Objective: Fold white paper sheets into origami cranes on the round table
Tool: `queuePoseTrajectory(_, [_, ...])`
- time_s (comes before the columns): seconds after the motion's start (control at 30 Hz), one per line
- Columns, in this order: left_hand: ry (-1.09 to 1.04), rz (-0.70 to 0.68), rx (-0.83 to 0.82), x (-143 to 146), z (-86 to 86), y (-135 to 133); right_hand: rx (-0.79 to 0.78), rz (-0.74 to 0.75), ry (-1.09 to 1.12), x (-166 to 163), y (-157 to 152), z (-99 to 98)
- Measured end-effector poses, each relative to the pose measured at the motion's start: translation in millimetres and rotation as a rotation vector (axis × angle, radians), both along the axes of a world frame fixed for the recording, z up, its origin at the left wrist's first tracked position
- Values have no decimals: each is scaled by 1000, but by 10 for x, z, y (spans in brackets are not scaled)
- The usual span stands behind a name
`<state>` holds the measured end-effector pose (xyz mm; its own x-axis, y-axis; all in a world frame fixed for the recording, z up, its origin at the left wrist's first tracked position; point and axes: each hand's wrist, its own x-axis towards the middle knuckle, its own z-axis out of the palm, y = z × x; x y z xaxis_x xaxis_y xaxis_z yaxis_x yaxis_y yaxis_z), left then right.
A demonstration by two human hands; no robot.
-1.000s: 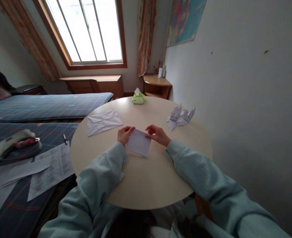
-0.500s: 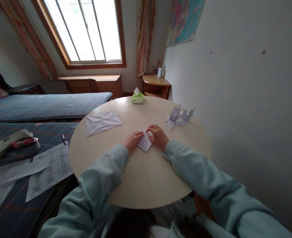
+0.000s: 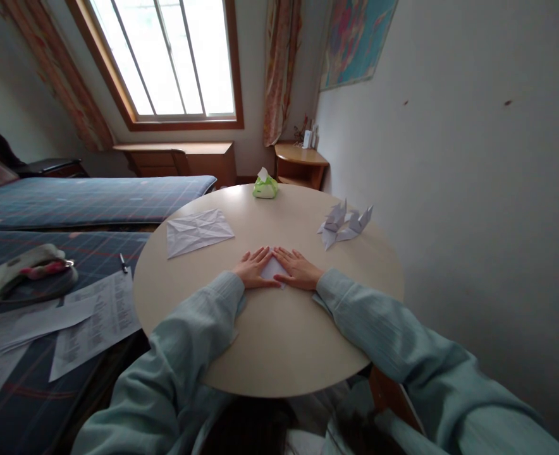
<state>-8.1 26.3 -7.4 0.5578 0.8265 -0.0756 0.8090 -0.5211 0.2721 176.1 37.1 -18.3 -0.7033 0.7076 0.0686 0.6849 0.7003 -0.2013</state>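
Observation:
A small folded white paper [image 3: 272, 269] lies flat near the middle of the round table [image 3: 289, 341]. My left hand [image 3: 255, 268] presses on its left side with the fingers stretched out. On the right side my right hand [image 3: 298, 268] lies flat, its fingers spread too. Both hands' fingertips meet near the paper's far end, and their thumbs come close together at the near end. Much of the paper is hidden under the hands.
A creased white sheet [image 3: 200, 232] lies at the table's left. Folded paper figures [image 3: 343, 222] stand at the right, and a green tissue pack [image 3: 265, 184] at the far edge. Printed papers [image 3: 97, 322], a pen [image 3: 123, 263] and a bag [image 3: 26, 275] rest on the bed.
My fingers have gone from pinching the paper's far edge to lying flat on it. Both hands now cover its sides, and their thumbs have come down toward the near end.

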Motion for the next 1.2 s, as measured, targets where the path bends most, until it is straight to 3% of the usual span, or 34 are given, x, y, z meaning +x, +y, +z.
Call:
queuePoseTrajectory(0.23, [-67,49,74,-44,-9,-17,17,70,54,142,69,37])
queuePoseTrajectory(0.43, [-200,-74,39,-109,-63,31,-12,82,55,186,62,51])
queuePoseTrajectory(0.57, [-269,-86,35,-115,-89,74,-28,94,49,191,72,50])
queuePoseTrajectory(1.2, [-348,-84,46,-128,-101,105,-29,89,55,179,68,62])
